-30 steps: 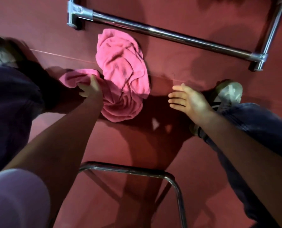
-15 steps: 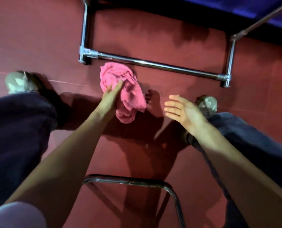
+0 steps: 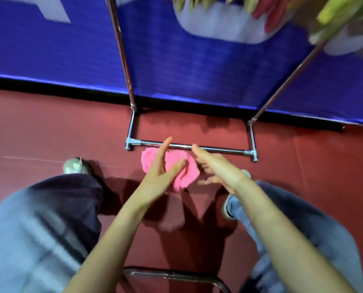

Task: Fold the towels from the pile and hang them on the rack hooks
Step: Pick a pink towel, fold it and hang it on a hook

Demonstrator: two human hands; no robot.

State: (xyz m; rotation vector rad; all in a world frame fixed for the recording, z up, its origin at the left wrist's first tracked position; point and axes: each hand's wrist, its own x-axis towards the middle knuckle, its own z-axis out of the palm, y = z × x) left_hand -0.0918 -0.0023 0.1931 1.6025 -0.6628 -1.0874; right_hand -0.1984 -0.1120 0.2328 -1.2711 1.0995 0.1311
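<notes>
Your left hand (image 3: 162, 172) is spread wide, fingers long and pointing toward 12 o'clock, thumb angled out to the right. It sits in front of the pink towel (image 3: 188, 174), and from this angle you cannot tell whether the palm touches the cloth; nothing is pinched between the fingers. Your right hand (image 3: 217, 169) is also spread, fingers loosely extended toward 11 o'clock, its fingertips near the towel's upper right edge; contact there is unclear as well.

The towel lies crumpled in a bunch on the red floor (image 3: 38, 134), directly at 12 o'clock from you, between your two hands in the view. Just beyond it, still toward 12 o'clock, runs the chrome bottom bar of the rack (image 3: 220, 149), with short feet going back to two upright poles that rise against a blue banner (image 3: 197, 70). The towel's far edge is just beside that bar.

Your left shoe (image 3: 75, 165) is at about 10 o'clock from the towel's spot, well apart from it. Your right shoe (image 3: 227, 208) is mostly hidden under your right forearm at about 4 o'clock from the towel. Your legs in blue trousers fill both lower corners, blurred. At 6 o'clock, near the bottom edge, a curved metal frame (image 3: 176, 275) crosses between your forearms.
</notes>
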